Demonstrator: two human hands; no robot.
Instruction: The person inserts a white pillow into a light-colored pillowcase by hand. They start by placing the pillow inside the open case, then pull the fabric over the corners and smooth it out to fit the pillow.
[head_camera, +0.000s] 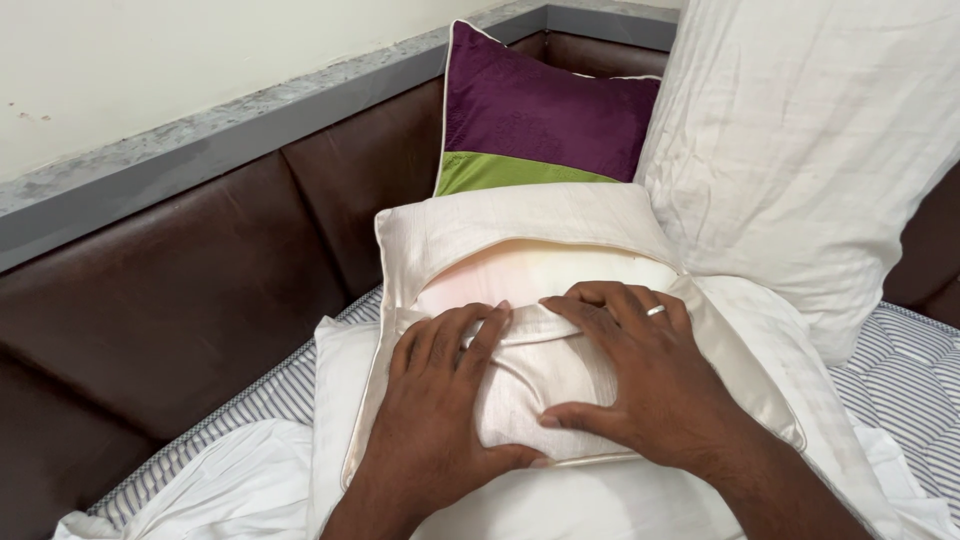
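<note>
Cream cushion cover (520, 225) laid on bed, on white sheet (250, 490) over striped mattress (900, 375). Back flap opening shown upward; inner pad (540, 275) exposed in gap. Left hand (440, 400) laid flat on lower flap, fingers spread, fingertips set at flap edge, nothing pinched. Right hand (625, 375) pressed flat beside it, fingers spread, ring (656, 310) worn, thumb extended toward left hand. Purple-and-green cushion (540, 115) propped against brown padded headboard (200, 290) behind cover. Large white pillow (800, 150) leaned at right, touching cover.
</note>
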